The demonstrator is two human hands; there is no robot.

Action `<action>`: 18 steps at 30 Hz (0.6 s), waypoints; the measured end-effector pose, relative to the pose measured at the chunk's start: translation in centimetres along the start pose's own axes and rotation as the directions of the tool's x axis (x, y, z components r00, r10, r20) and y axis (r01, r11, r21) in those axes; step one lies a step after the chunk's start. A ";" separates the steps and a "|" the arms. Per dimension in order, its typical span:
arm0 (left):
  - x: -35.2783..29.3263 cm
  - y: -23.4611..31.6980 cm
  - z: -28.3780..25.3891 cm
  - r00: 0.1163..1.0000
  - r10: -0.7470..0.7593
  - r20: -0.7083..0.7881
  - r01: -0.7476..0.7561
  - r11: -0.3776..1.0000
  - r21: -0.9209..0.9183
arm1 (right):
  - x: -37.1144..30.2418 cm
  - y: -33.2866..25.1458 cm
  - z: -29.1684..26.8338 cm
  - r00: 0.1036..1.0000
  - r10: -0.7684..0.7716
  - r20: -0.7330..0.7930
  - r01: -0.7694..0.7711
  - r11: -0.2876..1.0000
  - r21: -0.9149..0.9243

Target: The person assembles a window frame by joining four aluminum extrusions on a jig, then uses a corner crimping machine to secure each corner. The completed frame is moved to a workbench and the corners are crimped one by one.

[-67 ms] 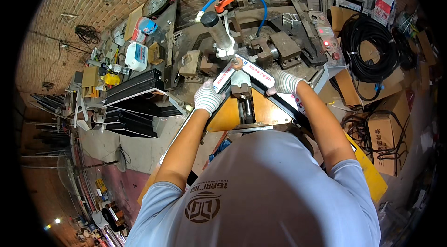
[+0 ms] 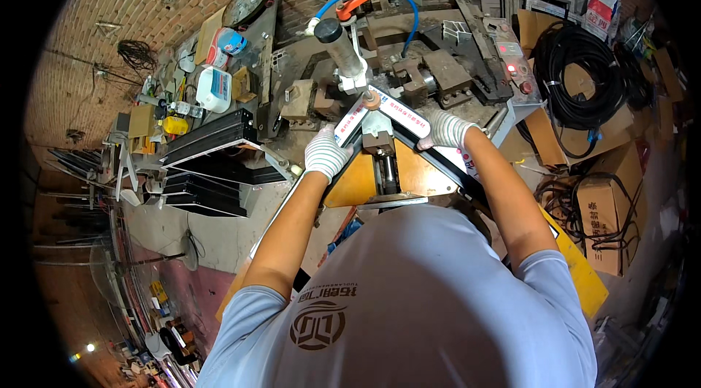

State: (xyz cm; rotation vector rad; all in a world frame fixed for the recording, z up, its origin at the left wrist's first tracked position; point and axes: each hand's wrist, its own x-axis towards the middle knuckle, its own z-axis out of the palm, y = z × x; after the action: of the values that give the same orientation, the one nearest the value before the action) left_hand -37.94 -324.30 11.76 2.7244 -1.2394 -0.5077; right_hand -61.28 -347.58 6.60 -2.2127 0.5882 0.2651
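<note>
At centre frame, two dark frame bars [image 2: 409, 119] wrapped in white printed film meet at a corner on the press machine [image 2: 380, 161]. The gloved left hand [image 2: 326, 153] has its fingers curled closed around the left bar; the gloved right hand [image 2: 442, 130] grips the right bar likewise. A white plastic jug [image 2: 214, 88] stands on the cluttered desk [image 2: 292, 141], upper left; its contents cannot be seen.

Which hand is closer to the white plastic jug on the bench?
Left. The left hand grips the left frame bar, to the right of and below the white jug. The right hand holds the right frame bar, farther right, beyond the press.
</note>
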 end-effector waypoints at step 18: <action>0.4 4.8 -4.7 0.763 0.148 -0.629 -0.448 0.823 -0.349 | -2.0 -2.8 -0.5 0.977 0.207 -0.056 -0.213 0.969 -0.122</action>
State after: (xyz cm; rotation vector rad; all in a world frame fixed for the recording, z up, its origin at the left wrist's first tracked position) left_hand -39.52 -327.96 17.16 1.9597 -1.1509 0.0695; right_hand -61.68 -345.77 9.55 -2.2840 0.8526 0.3750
